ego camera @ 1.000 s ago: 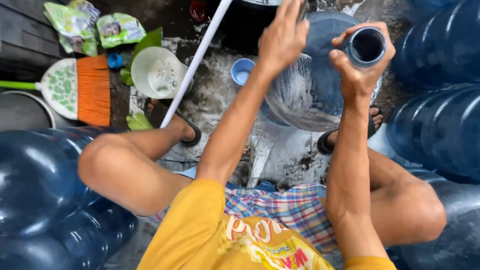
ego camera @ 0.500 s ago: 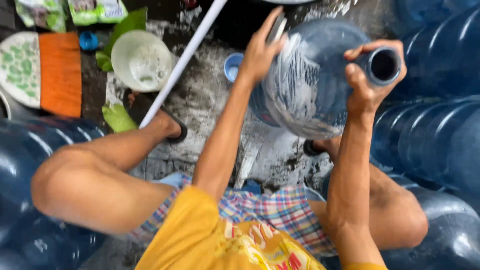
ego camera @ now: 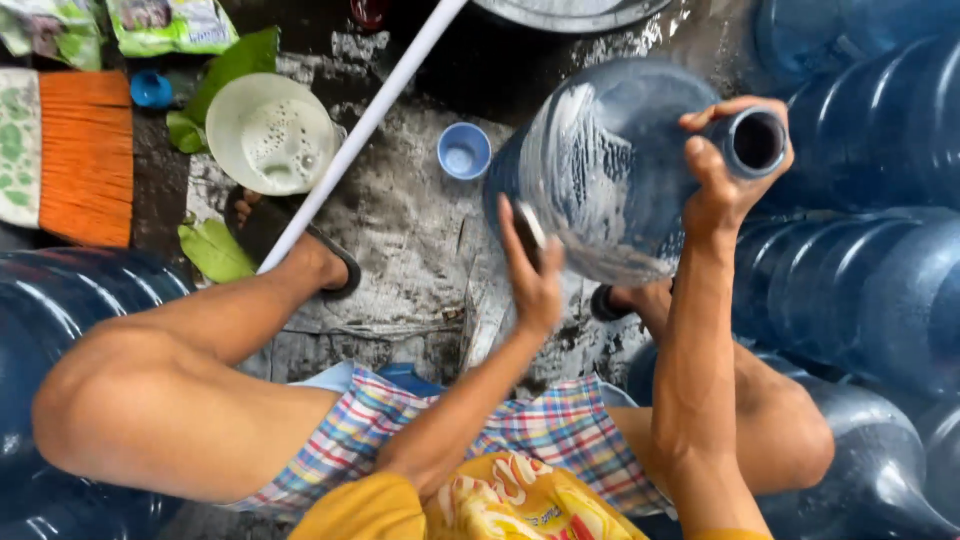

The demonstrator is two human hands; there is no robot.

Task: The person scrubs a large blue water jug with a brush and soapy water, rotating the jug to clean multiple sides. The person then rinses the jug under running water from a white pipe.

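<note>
Gripping the open neck of a large blue water jug [ego camera: 610, 170], the right hand [ego camera: 722, 178] wraps its fingers around the mouth and holds the jug tilted off the ground between the person's knees. The jug's rounded side is streaked with white soap foam. The left hand [ego camera: 535, 275] presses against the lower near side of that jug, fingers extended upward along the plastic, with something small and flat pinned under them against the wall; what it is cannot be told. So the jug sits between the two hands: the right hand at its neck on the far right, the left hand on its belly, lower and nearer to the body.

Just beside the jug on the wet concrete floor [ego camera: 400, 220] stands a small blue cup [ego camera: 464, 150]. A white pipe [ego camera: 365, 125] slants across the floor, passing next to a pale round bowl [ego camera: 268, 133] flecked with suds. Further left lies an orange broom head [ego camera: 85, 158]. More blue water jugs [ego camera: 860, 280] crowd the right side, well clear of the hands, and others lie on the left.
</note>
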